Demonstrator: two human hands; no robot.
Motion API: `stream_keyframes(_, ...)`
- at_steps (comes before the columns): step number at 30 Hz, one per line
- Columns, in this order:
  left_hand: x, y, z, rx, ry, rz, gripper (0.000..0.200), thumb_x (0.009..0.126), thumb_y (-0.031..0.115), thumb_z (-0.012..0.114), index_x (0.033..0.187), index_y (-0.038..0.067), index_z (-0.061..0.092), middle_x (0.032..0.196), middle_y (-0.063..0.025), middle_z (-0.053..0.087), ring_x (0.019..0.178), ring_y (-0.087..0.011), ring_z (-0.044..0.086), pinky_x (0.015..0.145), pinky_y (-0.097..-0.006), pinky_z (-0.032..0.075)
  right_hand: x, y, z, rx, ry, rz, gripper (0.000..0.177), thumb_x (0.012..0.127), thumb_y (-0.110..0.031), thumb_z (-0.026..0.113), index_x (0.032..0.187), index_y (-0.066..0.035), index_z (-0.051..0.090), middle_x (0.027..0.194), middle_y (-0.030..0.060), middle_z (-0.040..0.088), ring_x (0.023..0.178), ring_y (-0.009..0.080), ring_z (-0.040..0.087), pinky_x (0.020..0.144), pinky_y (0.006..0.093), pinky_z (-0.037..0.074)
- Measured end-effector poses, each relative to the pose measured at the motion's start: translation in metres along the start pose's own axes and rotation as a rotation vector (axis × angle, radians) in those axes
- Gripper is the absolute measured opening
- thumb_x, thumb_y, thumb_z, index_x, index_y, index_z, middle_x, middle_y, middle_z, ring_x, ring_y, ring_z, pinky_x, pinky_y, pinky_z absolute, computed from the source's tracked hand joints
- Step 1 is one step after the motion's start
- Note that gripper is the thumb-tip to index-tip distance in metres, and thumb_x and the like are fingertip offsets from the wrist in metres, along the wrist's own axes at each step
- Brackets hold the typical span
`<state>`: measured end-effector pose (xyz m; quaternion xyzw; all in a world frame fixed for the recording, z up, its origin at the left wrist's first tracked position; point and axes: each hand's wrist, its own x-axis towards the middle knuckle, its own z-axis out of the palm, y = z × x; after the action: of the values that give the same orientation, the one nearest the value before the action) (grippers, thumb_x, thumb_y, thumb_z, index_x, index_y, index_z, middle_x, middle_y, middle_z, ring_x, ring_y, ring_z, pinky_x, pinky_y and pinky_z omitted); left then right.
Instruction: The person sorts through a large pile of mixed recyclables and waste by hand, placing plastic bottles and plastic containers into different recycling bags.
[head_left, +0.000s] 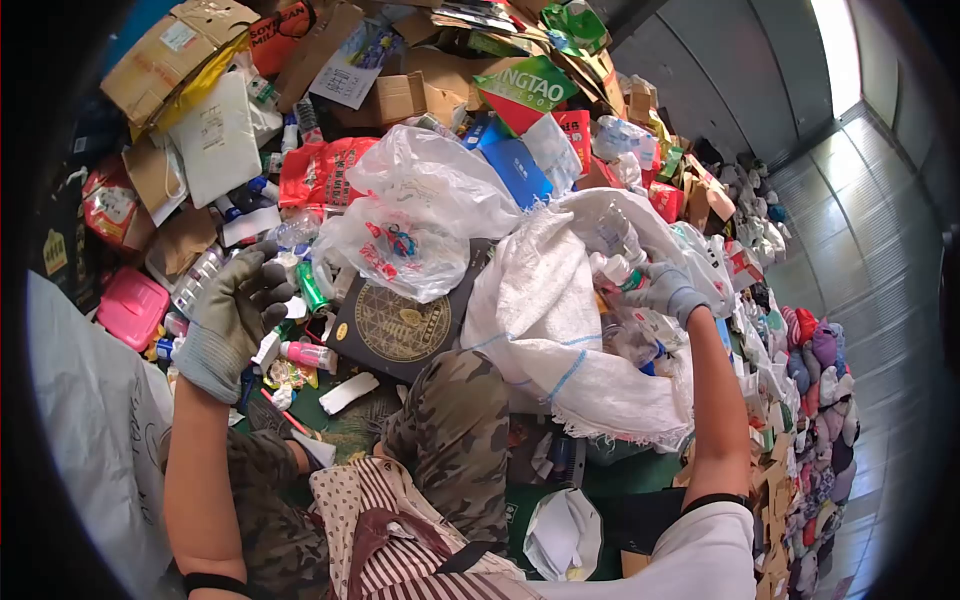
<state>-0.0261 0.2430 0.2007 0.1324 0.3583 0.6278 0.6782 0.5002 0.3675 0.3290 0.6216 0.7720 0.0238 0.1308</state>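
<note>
My left hand (228,325), in a grey glove, hovers over loose bottles and wrappers with its fingers apart and nothing in them. Near it lie a green can (311,287) and a pink-labelled bottle (309,356). Reaching into the mouth of a white woven sack (535,290), my gloved right hand (672,292) has its fingers closed at a plastic bottle (634,281) with green on it; the grip is partly hidden. A clear plastic bottle (617,236) and other clear plastic pieces show inside the sack.
A clear plastic bag (420,215) lies partly over a black box (400,325) before my knees. Cardboard (175,60) and mixed packaging pile up beyond. A pink container (133,308) sits at left, beside a large white sack (90,430). Coloured bundles (822,400) line the right side.
</note>
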Motion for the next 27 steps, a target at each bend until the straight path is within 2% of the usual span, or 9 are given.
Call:
stream_keyframes(5,0.003,0.006,-0.025,-0.101,-0.098,0.058,0.025,0.090,0.019,0.049,0.111,0.006,0.056,0.085,-0.0049,0.066,0.074,-0.0176,0.065,0.062,-0.0287,0.053,0.044,-0.015,0.044,-0.039,0.194,0.204,0.074,0.062,-0.047,0.071,0.125,-0.012,0.053,0.130,0.0208,0.041,0.114,0.0363,0.043,0.096,0.0408,0.034)
stream_keyframes(7,0.002,0.023,-0.033,-0.115,-0.083,0.042,0.029,0.091,0.020,0.047,0.115,0.003,0.053,0.090,-0.0076,0.066,0.079,-0.0196,0.065,0.066,-0.0318,0.054,0.048,-0.012,0.041,-0.220,0.301,0.119,0.068,0.055,-0.045,0.076,0.111,-0.010,0.062,0.139,0.0264,0.031,0.127,0.0392,0.033,0.105,0.0366,0.027)
stream_keyframes(9,-0.001,0.045,-0.051,-0.135,-0.127,0.062,0.030,0.092,0.020,0.046,0.116,0.002,0.053,0.090,-0.0086,0.066,0.079,-0.0202,0.065,0.066,-0.0329,0.055,0.046,-0.037,-0.008,-0.083,0.001,0.179,0.059,0.055,-0.036,0.079,0.107,-0.013,0.065,0.144,0.0263,0.020,0.131,0.0399,0.025,0.107,0.0380,0.024)
stream_keyframes(11,-0.005,0.058,-0.083,-0.092,-0.040,0.161,0.025,0.091,0.016,0.048,0.112,0.003,0.053,0.089,-0.0086,0.065,0.077,-0.0201,0.064,0.063,-0.0307,0.055,0.074,0.001,-0.008,-0.006,0.044,0.119,0.046,0.055,-0.024,0.079,0.098,-0.014,0.067,0.141,0.0273,0.026,0.131,0.0387,0.028,0.105,0.0380,0.028)
stream_keyframes(14,-0.005,0.043,-0.148,-0.082,0.218,0.338,0.024,0.089,0.017,0.053,0.108,0.004,0.053,0.082,-0.0068,0.062,0.069,-0.0187,0.062,0.059,-0.0281,0.054,0.079,-0.094,-0.049,-0.132,0.120,0.067,0.031,0.059,-0.016,0.073,0.089,-0.008,0.068,0.132,0.0257,0.042,0.123,0.0345,0.042,0.101,0.0347,0.036)
stream_keyframes(17,0.002,-0.016,-0.210,0.027,0.587,0.243,0.032,0.079,0.011,0.054,0.110,0.005,0.046,0.079,-0.0070,0.058,0.057,-0.0153,0.058,0.048,-0.0253,0.049,0.097,-0.231,-0.021,0.021,0.435,-0.585,0.031,0.071,-0.010,0.067,0.101,-0.007,0.061,0.116,0.0165,0.056,0.107,0.0344,0.052,0.091,0.0392,0.041)
stream_keyframes(19,0.014,-0.074,-0.262,0.196,0.739,0.098,0.035,0.075,0.007,0.058,0.109,0.002,0.049,0.082,-0.0080,0.059,0.061,-0.0149,0.057,0.052,-0.0258,0.047,0.103,-0.334,0.027,0.435,0.158,-0.727,0.030,0.074,-0.015,0.066,0.102,-0.006,0.061,0.116,0.0146,0.056,0.106,0.0315,0.053,0.091,0.0382,0.041)
stream_keyframes(23,0.028,-0.135,-0.296,1.442,0.929,0.087,0.060,0.074,0.022,0.067,0.127,0.006,0.044,0.105,-0.0181,0.058,0.091,-0.0334,0.059,0.081,-0.0384,0.046,0.146,-0.471,0.196,0.203,-0.324,-0.841,0.052,0.076,-0.033,0.062,0.121,-0.010,0.049,0.122,0.0146,0.051,0.112,0.0299,0.050,0.095,0.0394,0.040)
stream_keyframes(27,0.086,-0.128,-0.300,1.290,0.673,0.025,0.039,0.081,0.021,0.053,0.119,0.012,0.051,0.110,-0.0184,0.057,0.102,-0.0348,0.055,0.088,-0.0409,0.043,0.180,-0.529,0.314,0.251,-0.572,-0.619,0.058,0.074,-0.032,0.063,0.123,-0.008,0.044,0.122,0.0161,0.050,0.111,0.0305,0.051,0.093,0.0399,0.041)
